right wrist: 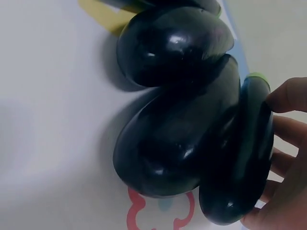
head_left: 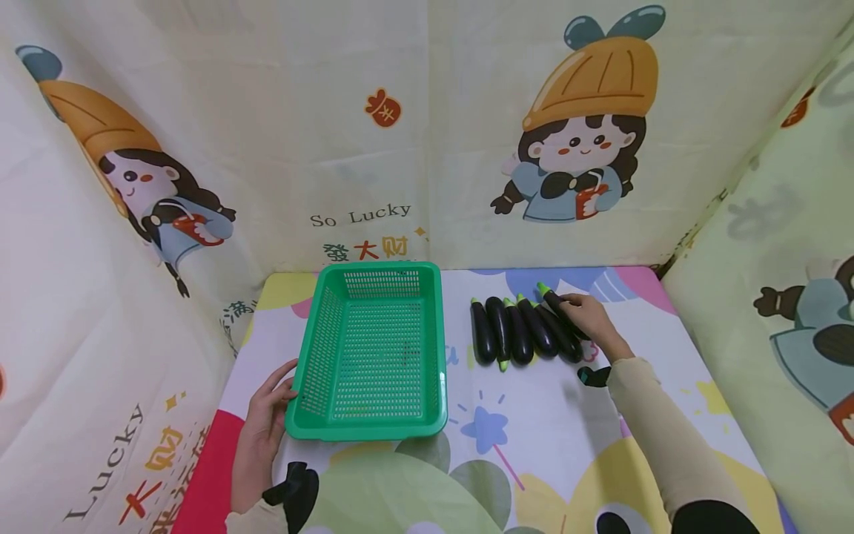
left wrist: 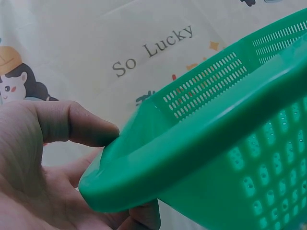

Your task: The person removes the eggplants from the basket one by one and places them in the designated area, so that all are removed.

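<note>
Eggplants (head_left: 520,331), five of them, lie side by side in a row on the printed table cover (head_left: 534,437), just right of the green basket (head_left: 373,356); each is dark purple with a green stem end. The rightmost eggplant (head_left: 559,310) sits at the far end of the row, touching its neighbour. The right hand (head_left: 590,319) rests over it with fingers curled round its far side; in the right wrist view the fingertips (right wrist: 288,96) press the eggplant's flank (right wrist: 240,158), so the hand is clamped on it, though it does not appear lifted. The left hand (head_left: 263,430) holds the basket's near left corner, thumb (left wrist: 76,125) on the rim (left wrist: 192,158) and fingers beneath, pinching the edge. The basket holds nothing.

Judged step: the first pick, grasp made and lift not begun. The next move would call for raising the eggplant clear of its neighbour without rolling the row, then carrying it left over the basket wall.

Pose: the right forearm reaches forward from the lower right, wrist level, sleeve to the wrist. The left forearm enters from the lower left, hand turned inward against the basket.
</note>
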Motion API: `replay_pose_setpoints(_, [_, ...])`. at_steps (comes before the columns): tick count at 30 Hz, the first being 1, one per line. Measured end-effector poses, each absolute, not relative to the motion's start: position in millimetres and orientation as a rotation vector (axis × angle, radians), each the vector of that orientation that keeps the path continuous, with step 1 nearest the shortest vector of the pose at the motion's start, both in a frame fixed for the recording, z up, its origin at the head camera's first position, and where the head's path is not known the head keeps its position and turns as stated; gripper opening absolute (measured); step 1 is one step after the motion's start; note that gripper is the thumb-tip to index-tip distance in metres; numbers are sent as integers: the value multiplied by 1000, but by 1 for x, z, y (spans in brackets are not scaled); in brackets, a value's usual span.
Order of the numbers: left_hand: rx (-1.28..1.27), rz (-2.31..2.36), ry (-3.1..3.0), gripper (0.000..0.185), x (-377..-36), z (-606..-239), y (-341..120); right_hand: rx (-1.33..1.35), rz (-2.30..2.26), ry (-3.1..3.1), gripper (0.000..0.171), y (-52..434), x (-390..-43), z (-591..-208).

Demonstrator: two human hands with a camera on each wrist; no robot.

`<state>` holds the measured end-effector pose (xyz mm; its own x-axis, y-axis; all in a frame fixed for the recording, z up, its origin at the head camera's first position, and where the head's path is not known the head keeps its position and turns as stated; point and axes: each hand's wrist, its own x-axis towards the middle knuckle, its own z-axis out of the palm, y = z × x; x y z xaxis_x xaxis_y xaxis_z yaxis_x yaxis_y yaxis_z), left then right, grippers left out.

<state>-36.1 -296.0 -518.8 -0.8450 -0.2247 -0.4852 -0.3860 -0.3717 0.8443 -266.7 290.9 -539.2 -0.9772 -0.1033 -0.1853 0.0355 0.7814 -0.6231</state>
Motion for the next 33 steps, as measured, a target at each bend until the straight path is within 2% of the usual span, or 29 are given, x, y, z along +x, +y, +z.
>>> replay_pose_setpoints(20, [-802, 2351, 1763, 62, -36, -522, -296, -121, -919, 2773, 44, 291, -268, -543])
replay_pose_setpoints(33, [-727, 2221, 1917, 53, -38, -521, -301, -160, -876, 2778, 44, 291, -268, -542])
